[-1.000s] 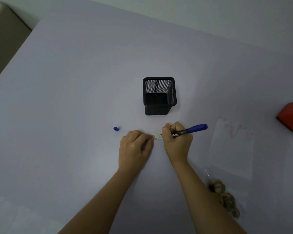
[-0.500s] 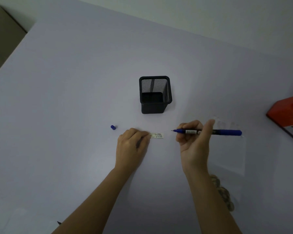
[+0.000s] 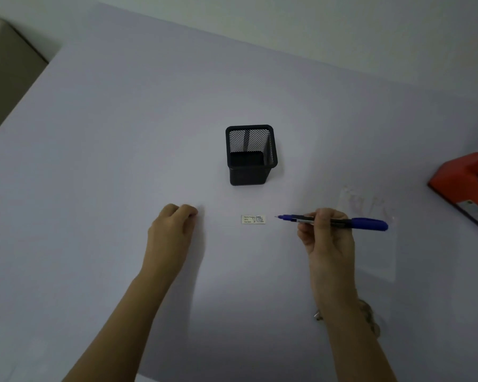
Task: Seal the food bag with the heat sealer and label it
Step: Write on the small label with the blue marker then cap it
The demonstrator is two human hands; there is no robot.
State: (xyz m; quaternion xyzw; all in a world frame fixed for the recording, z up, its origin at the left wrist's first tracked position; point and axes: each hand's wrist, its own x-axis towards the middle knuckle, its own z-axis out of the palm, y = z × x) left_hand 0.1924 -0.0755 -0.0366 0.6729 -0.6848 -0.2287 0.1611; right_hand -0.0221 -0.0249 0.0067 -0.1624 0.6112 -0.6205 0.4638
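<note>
Blue pen (image 3: 342, 223), pinched in the right hand (image 3: 327, 238), has lifted off the label (image 3: 253, 219), which lies free on the worktop (image 3: 122, 161) at nine o'clock of the tip, so the writing looks done. The left hand (image 3: 173, 230) has let go of it and slid further to nine o'clock, its fingers curled where the cap lay; I cannot tell whether it holds the cap. The clear food bag (image 3: 375, 252) lies at four o'clock of the right hand, unlabelled.

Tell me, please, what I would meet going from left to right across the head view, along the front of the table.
The left hand → label → right hand holding the pen → red sealer at the edge. The mesh cup stands behind the label, so I leave it out.
</note>
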